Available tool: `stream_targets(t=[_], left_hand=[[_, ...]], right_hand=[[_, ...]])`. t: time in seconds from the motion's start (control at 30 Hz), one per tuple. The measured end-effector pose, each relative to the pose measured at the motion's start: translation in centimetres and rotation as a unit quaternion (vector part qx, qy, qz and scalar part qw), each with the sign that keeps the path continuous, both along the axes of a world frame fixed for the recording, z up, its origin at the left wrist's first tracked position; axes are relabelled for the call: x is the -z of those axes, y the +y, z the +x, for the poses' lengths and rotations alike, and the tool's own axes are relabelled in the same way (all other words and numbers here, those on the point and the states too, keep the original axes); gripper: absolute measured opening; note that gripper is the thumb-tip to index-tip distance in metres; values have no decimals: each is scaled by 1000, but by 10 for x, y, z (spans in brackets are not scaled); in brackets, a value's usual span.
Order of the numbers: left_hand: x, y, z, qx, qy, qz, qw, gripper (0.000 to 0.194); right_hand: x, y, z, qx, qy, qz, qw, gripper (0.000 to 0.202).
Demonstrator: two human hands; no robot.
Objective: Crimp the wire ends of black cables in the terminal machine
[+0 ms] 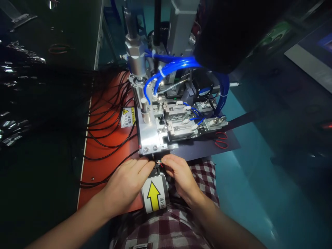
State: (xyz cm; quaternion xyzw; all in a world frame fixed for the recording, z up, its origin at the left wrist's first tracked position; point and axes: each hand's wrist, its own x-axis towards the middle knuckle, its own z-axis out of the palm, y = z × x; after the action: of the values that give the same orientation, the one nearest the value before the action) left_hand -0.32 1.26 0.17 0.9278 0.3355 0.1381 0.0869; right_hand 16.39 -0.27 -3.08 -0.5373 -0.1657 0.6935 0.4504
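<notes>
The right grip (181, 173) pinches the wires (160, 162) between thumb and forefinger; the left grip (129, 178) sets its fingertips just beside them, and whether it grasps anything cannot be told. The wires lie between the two grips, in front of the metal plate (150, 136) and beyond the arrow label (154, 195). Expect them to be light, flexible and easily damaged; take hold near the ends, using light fingertip pressure without sharp bending.
</notes>
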Motion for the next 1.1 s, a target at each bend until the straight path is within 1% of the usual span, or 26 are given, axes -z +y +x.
stream_targets(t=[0.13,0.2,0.23,0.33,0.4,0.47,0.57,0.6,0.63,0.67,0.7,0.73,0.8,0.83,0.87,0.9,0.97,1.03,1.1], left_hand=[[-1,0,0,-3,-1,-10,1000,23],[-3,0,0,-6,0,-15,1000,23],[-4,0,0,-7,1,-19,1000,23],[-5,0,2,-12,7,-29,999,21],[-5,0,2,-15,10,-26,1000,21],[-4,-1,1,-14,8,-12,1000,22],[-3,-1,0,-10,1,10,1000,24],[-3,-1,0,-9,-1,15,1000,24],[-3,-1,0,-8,-1,16,1000,24],[-2,-1,0,-6,-2,16,1000,24],[-2,0,0,-5,-1,13,1000,24],[-2,0,0,-5,0,10,1000,23],[-2,-1,0,-6,4,4,1000,23],[-2,-1,0,-8,6,3,1000,23],[-3,-1,0,-10,9,4,1000,23],[-3,-1,0,-10,11,6,1000,24],[-4,-1,1,-8,12,11,1000,26],[-5,-1,1,-4,17,12,1000,27],[-6,0,1,0,24,17,1000,28]], right_hand=[[6,-3,4,8,-21,-10,1000,17],[8,-9,8,8,-59,5,998,20],[8,-13,9,0,-83,26,996,21],[3,-22,10,-67,-166,89,980,23],[-3,-25,9,-101,-223,106,964,22],[-10,-25,7,-113,-306,131,936,19],[-20,-20,8,-123,-446,200,864,15],[-21,-18,9,-126,-473,219,844,13],[-22,-17,10,-127,-485,229,835,12],[-21,-15,11,-127,-479,229,838,11],[-20,-14,11,-123,-455,220,854,12],[-17,-13,11,-116,-413,202,880,12],[-10,-10,11,-99,-294,148,939,12],[-6,-9,11,-89,-231,121,961,12],[-3,-8,11,-79,-177,100,976,12],[1,-7,11,-71,-137,84,984,12],[5,-7,12,-70,-94,76,990,14],[8,-8,14,-85,-77,84,990,20],[9,-9,15,-96,-93,105,985,27]])
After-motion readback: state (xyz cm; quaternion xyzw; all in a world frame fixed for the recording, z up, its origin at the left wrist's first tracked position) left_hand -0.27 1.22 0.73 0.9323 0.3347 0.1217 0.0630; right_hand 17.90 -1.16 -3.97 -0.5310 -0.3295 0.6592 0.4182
